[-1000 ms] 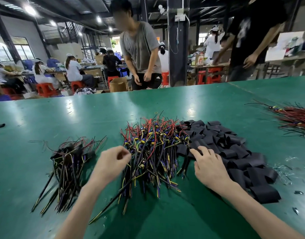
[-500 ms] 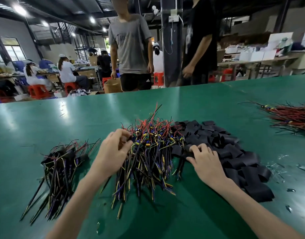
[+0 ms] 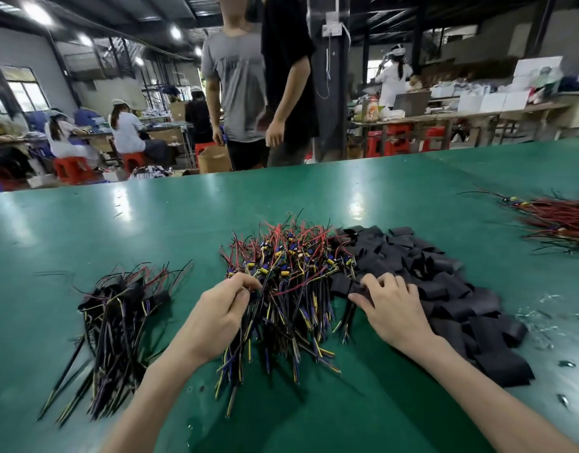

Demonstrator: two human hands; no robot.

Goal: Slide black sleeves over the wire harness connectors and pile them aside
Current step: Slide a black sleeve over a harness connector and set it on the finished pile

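On the green table (image 3: pixel 183 230) the left hand (image 3: pixel 219 308) has come mid-frame, pinching wires (image 3: pixel 291 276), likely starting another; right hand (image 3: pixel 392 308) fingers (image 3: pixel 388 280) bend on sleeves (image 3: pixel 445 282), grip unclear.

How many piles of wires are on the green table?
3: a dark sleeved pile on the left, a colourful pile in the middle, and a red pile far right, partly out of view.

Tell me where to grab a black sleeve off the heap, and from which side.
Pinch the leftmost flat sleeve, beside the wire harnesses, by its exposed end. Come from above with the right hand: it lies flattened on top, thin enough to pinch.
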